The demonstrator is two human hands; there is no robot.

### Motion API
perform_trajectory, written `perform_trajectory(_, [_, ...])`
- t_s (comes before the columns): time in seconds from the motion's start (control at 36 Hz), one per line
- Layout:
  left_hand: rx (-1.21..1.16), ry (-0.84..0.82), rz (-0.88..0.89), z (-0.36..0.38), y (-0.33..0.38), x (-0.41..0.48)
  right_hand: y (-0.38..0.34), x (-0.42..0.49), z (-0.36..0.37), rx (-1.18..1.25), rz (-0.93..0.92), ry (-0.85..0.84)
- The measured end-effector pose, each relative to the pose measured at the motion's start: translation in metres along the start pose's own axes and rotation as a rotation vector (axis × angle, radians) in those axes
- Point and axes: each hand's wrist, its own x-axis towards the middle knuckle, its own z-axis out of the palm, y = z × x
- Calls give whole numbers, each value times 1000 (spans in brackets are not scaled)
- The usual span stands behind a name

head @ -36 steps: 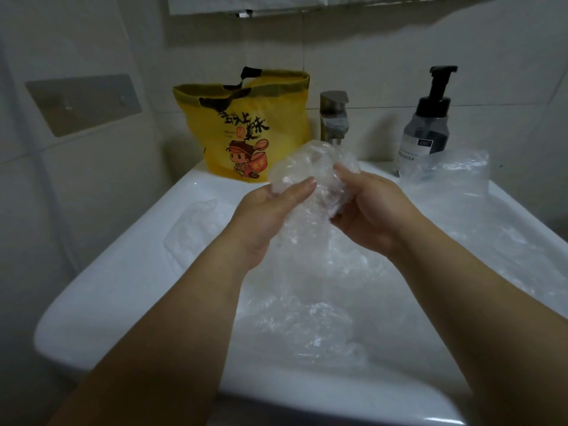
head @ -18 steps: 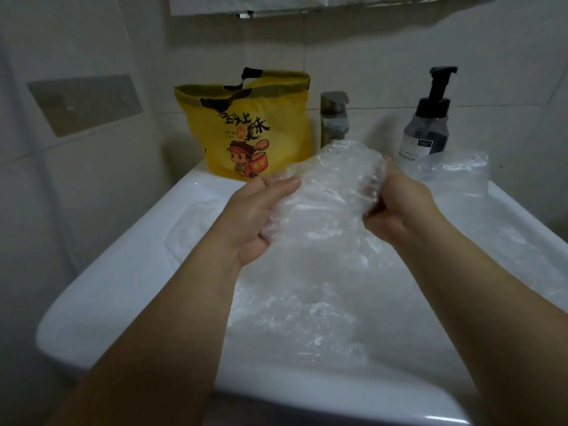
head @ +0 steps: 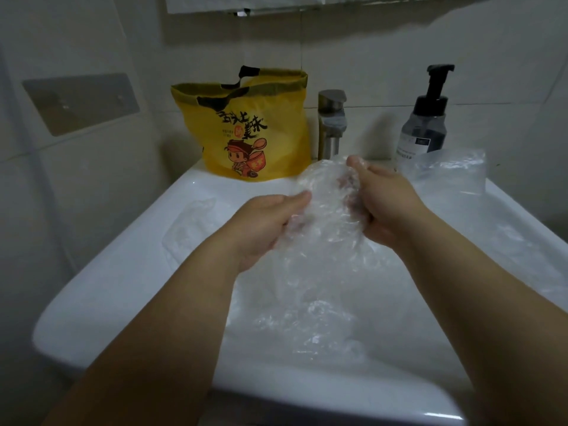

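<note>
A crumpled clear plastic bag (head: pixel 325 210) hangs between both hands over the white sink (head: pixel 129 290). My left hand (head: pixel 264 226) grips its left side, thumb on top and fingers curled underneath behind the film. My right hand (head: pixel 387 207) grips the right side, its thumb up at the bag's top edge and fingers seen blurred through the plastic. The bag's lower part trails down into the basin, where more clear plastic (head: pixel 319 327) lies bunched.
A yellow printed tote bag (head: pixel 246 127) stands at the sink's back left beside a steel faucet (head: pixel 332 121). A dark pump bottle (head: pixel 425 118) stands back right, with another clear bag (head: pixel 451 170) in front of it. Clear film (head: pixel 190 229) lies on the left rim.
The hands have come closer together after spreading the bag wide. My right hand moved left and now bunches the plastic; the bag's top is narrower.
</note>
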Motion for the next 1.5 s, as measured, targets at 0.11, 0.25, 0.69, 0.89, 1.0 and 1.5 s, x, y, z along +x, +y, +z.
perform_trajectory(0.11, [-297,245,63,-5,5,4,0,0,-1,-91,18,-10])
perform_trajectory(0.25, [-601,296,-13,-25,8,8,2,2,-4,-110,131,-27])
perform_trajectory(0.69, [-742,147,-24,-34,7,4,-4,-6,-12,-183,394,-570])
perform_trajectory(0.89, [-756,97,-35,-27,12,-2,0,-8,-10,-181,287,-599])
perform_trajectory(1.0, [-782,171,-25,-33,9,3,-7,-8,-7,68,163,-527])
perform_trajectory(1.5, [-644,234,247,-28,7,8,-13,-1,-10,322,-22,14])
